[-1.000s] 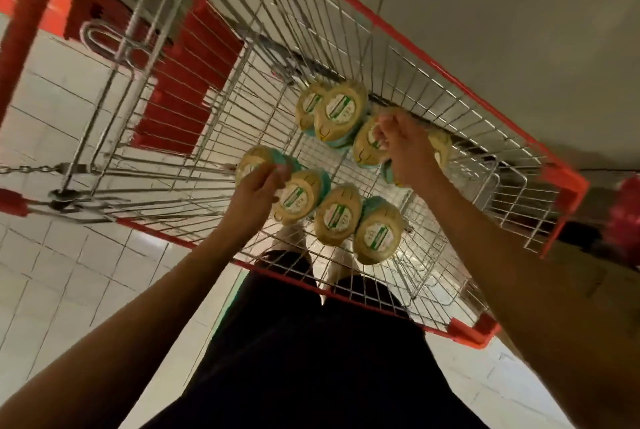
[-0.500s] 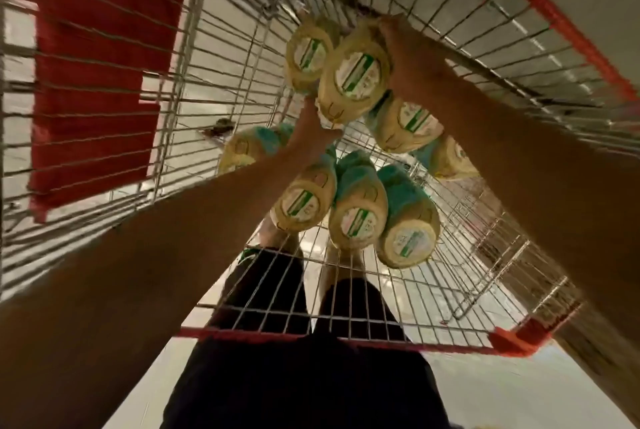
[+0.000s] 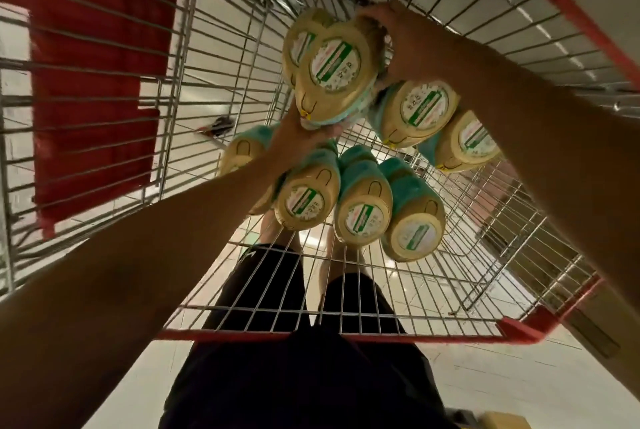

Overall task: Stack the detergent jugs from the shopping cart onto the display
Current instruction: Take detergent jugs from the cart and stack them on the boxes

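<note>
Pulling one jug from cart with left grip and right grip curled round it; next, lift clear, carry to display.

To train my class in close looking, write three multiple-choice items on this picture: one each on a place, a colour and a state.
1. Where are the detergent jugs? A in the wire shopping cart; B on a shelf; C on the floor.
2. What colour is the cart's rim? A blue; B red; C green.
3. What is the right hand doing? A hanging idle; B pushing a handle; C gripping one jug.
Answers: A, wire mesh surrounds them; B, the edge strip is red; C, its fingers curl over that jug, left hand beneath.
</note>
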A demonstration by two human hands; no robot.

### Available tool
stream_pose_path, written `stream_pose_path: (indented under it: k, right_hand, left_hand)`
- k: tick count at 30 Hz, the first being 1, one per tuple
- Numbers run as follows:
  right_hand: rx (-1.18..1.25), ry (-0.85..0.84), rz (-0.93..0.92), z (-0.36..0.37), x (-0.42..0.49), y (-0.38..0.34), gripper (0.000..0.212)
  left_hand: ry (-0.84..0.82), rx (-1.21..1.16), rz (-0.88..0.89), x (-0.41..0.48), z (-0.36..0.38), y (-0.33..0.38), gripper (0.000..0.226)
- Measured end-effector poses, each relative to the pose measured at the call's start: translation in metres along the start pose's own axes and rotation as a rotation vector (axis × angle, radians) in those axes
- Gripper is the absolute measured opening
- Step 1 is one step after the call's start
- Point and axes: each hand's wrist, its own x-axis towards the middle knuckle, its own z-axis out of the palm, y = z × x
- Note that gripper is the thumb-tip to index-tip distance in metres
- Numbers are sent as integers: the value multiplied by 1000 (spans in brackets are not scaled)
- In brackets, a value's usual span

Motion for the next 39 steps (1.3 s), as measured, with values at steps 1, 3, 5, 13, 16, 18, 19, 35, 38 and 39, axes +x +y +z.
stream_pose_path:
  k: [1, 3, 5, 13, 16, 18, 19, 35, 38, 39]
  right_hand:
    - [48, 5, -2, -5, -7, -7, 118]
    - [217, 26, -5, -13, -20, -25, 100]
    - [496, 71, 26, -15, -34, -45, 64]
    - [876, 338, 182, 14, -126, -90, 35]
    - [1132, 352, 210, 43, -166, -102, 51]
    - [1367, 424, 241, 63, -194, -109, 60]
    - [1466, 467, 265, 74, -207, -112, 57]
    - [1808, 1177, 420, 232, -464, -85, 63]
    - [1862, 1309, 456, 278, -520, -76, 68]
    - [1875, 1346, 457, 294, -538, -73, 68]
  left_hand:
    - [-3, -33, -15, -12, -8, 6, 92]
    - [10, -143, -34, -36, -20, 23, 73]
    - [22, -217, -13, -61, -24, 47, 52]
    - [-12, -517, -41, -159, -28, 118, 53]
    - [-112, -553, -56, -181, -30, 142, 71]
    - [-163, -497, -77, -191, -30, 154, 74]
    - [-190, -460, -77, -196, -28, 160, 72]
    - [-530, 40, -170, -313, 166, 177, 65]
    - [-603, 188, -133, -355, 220, 160, 64]
    - [-628, 227, -122, -371, 238, 154, 61]
